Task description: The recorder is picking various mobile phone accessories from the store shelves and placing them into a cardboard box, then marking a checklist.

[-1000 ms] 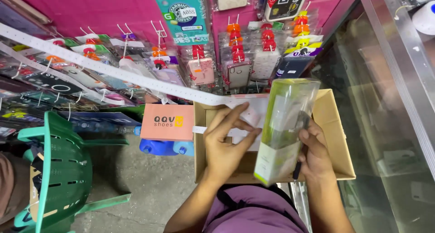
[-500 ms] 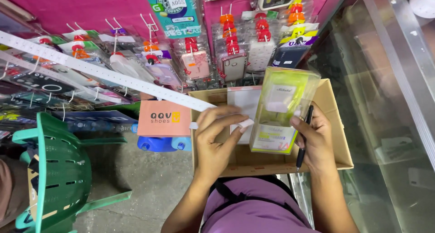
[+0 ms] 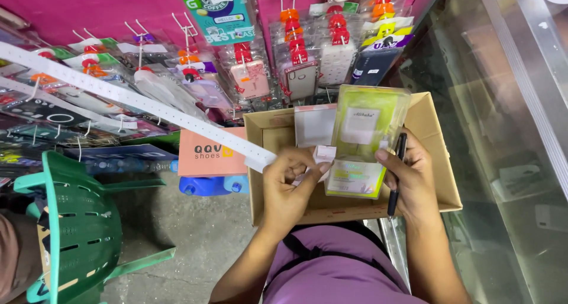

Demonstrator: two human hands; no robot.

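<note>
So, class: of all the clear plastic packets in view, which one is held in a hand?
The yellow-green clear packet, gripped by the right hand; the others hang on hooks.

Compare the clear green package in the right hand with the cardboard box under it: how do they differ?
The green package is see-through plastic with labels; the cardboard box is plain brown and opaque. The package is slim, smaller and closed; the box is wider, with its top open. The right hand holds the package up along with a black pen; the box sits on the lap. Both are rectangular.

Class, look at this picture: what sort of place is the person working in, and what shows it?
Probably a small phone-accessory shop: packaged phone cases hang on wall hooks, a glass counter stands alongside, and a cardboard box holds packaged stock.
</note>
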